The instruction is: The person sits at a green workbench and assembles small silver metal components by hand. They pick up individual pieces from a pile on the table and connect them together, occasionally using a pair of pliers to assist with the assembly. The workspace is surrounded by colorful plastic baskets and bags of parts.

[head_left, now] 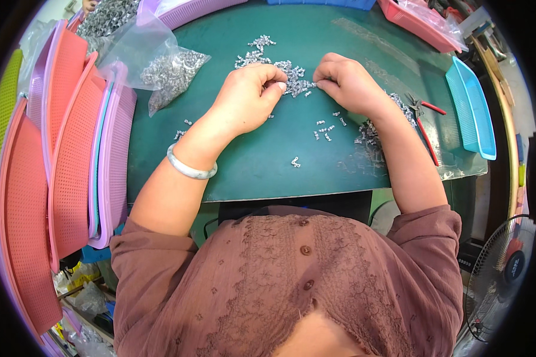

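Head view: person sits at a dark green table, both forearms coming up from the near edge. Left hand w/ fingers curled and pressed together, thumb and fingertips pinching at the small silver metal parts heaped mid-table toward the far edge; can't tell exactly which piece is in the pinch. Right hand just across the heap, also curled tight, fingertips nipping the same pile, the two hands nearly touching. A pale bangle sits on the left wrist. More loose parts scattered nearer the near edge, between the forearms, and one stray bit closer still. By the right forearm lies a flat clear plastic sheet w/ more parts on it, and red-handled pliers toward the right edge. A clear bag of parts lies at the far-left corner. Stacked pink and coral baskets lean along the left edge; a light blue tray at the right edge; a red basket at the far-right corner. A fan stands low on the right, off the table.
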### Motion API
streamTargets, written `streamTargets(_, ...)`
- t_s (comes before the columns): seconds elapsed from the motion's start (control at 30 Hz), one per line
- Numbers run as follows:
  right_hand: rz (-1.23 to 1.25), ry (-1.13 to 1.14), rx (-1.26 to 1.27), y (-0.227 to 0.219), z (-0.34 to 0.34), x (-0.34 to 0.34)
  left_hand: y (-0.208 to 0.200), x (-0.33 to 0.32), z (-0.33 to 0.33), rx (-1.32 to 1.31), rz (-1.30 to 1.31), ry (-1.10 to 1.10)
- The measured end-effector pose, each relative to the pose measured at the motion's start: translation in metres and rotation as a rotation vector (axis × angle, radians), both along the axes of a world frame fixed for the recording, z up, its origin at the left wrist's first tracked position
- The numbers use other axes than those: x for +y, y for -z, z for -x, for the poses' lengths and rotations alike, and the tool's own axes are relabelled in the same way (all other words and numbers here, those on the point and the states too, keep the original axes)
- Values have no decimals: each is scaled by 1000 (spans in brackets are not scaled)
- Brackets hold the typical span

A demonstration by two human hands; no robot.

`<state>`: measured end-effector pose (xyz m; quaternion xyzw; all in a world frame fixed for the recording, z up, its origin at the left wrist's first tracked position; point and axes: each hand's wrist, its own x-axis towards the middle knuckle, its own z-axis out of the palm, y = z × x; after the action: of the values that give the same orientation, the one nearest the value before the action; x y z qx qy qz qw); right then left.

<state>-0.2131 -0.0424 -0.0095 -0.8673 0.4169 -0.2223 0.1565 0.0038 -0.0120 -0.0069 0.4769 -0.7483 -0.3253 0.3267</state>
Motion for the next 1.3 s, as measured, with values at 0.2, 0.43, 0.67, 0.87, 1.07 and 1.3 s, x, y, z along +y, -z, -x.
streamTargets(0.2,-143,5,-212,-4,-6,8,5,0,1,69,-63,3)
streamTargets(0.43,-182,-10,-373,-1,-21,18,5,1,3,76,-100,32)
streamTargets(0.67,-259,-10,-450,-2,-28,26,8,5,7,51,91,43)
streamTargets(0.87,-409,28,-504,0,-27,24,3,6,8,4,84,-13)
streamTargets(1.07,-452,52,-544,-5,-25,22,3,6,5,-128,3,-21)
streamTargets(1.3,-356,-36,-644,-3,-26,23,-3,5,3,201,-260,52)
